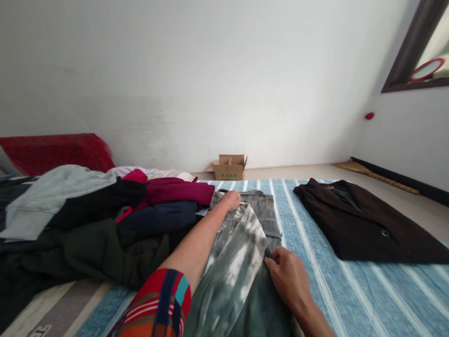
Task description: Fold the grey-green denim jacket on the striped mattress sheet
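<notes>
A washed grey-green denim garment [233, 269] lies lengthwise in front of me, with pale blotches on a long strip, a sleeve or a leg, folded over it. I cannot tell whether it is a jacket or trousers. My left hand [231, 200] reaches across to the far end of that strip, its fingers closed on the cloth. Nearer to me, my right hand [288, 275] pinches the garment at the strip's right edge, thumb and forefinger together. The left forearm hides part of the garment's left side.
A clothes heap on the left includes a grey top [59, 194], a maroon garment [171, 189] and a dark green one [91, 250]. A folded dark brown jacket [368, 224] lies right on the striped blue sheet [312, 252]. Beyond stands an open cardboard box [228, 171] by the wall.
</notes>
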`<state>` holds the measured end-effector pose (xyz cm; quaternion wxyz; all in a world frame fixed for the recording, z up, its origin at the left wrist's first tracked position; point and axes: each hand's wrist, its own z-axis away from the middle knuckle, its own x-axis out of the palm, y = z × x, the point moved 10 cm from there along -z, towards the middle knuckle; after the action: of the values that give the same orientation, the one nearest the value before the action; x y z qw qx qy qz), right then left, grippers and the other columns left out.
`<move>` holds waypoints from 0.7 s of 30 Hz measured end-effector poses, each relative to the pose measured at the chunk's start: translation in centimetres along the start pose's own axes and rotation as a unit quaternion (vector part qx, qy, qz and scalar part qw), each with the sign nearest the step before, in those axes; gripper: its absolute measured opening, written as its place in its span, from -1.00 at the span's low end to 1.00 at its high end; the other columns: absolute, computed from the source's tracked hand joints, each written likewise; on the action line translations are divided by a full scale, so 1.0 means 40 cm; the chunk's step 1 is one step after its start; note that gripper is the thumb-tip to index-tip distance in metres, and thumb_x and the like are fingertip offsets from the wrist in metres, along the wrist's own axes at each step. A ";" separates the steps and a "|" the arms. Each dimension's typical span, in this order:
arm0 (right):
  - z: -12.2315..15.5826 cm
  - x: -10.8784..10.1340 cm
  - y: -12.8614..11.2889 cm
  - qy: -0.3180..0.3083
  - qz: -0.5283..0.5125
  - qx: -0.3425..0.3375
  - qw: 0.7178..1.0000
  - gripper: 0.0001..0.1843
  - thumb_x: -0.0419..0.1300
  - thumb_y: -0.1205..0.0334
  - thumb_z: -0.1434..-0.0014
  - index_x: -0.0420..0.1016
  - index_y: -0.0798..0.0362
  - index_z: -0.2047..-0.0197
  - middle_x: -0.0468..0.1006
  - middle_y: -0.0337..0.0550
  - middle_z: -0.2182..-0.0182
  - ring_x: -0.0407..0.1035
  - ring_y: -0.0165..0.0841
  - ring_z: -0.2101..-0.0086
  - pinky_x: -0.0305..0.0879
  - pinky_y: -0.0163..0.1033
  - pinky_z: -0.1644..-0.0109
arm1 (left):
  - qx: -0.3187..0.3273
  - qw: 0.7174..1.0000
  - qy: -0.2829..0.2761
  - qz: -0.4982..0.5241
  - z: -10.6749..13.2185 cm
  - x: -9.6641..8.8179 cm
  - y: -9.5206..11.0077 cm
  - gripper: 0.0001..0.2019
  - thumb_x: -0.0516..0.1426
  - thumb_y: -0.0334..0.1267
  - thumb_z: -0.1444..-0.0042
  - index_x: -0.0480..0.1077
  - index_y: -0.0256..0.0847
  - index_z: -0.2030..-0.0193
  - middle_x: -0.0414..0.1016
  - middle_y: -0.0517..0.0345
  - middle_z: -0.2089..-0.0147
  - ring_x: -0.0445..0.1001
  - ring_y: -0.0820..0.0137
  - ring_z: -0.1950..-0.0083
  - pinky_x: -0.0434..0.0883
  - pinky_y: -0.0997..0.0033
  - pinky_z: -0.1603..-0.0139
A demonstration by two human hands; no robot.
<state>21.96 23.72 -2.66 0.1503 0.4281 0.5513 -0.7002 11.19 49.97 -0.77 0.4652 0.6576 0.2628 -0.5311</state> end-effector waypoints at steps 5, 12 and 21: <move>-0.002 -0.005 -0.008 0.011 -0.005 -0.012 1.000 -0.82 0.01 0.18 -0.09 0.30 -0.01 0.50 0.51 -0.20 0.55 0.42 -0.26 0.43 0.10 -0.29 0.44 | 0.003 0.999 0.028 0.015 0.004 -0.010 -0.013 -0.85 0.16 -0.50 0.16 0.50 -0.23 0.44 0.48 0.20 0.49 0.45 0.38 0.30 0.32 0.50 0.27; 0.006 0.014 -0.015 -0.002 0.077 -0.019 0.997 -0.84 0.00 0.22 -0.16 0.33 0.00 0.42 0.54 -0.14 0.48 0.45 -0.23 0.38 0.05 -0.29 0.43 | 0.049 0.998 0.025 0.040 0.014 0.007 0.017 -0.74 0.14 -0.51 0.21 0.52 -0.18 0.36 0.56 0.10 0.27 0.45 0.29 0.12 0.30 0.49 0.13; 0.096 0.034 -0.189 0.023 0.153 -0.207 0.966 -0.76 -0.02 0.49 -0.12 0.40 0.00 0.33 0.55 -0.17 0.42 0.46 -0.25 0.40 0.06 -0.26 0.44 | 0.127 0.988 -0.015 0.081 0.010 0.014 0.059 -0.80 0.12 -0.44 0.23 0.49 -0.22 0.40 0.52 0.26 0.39 0.45 0.33 0.21 0.31 0.50 0.16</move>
<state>14.32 23.27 1.26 0.3279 0.4831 0.6155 -0.5295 13.15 48.52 -0.51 0.4235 0.7222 0.1319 -0.5307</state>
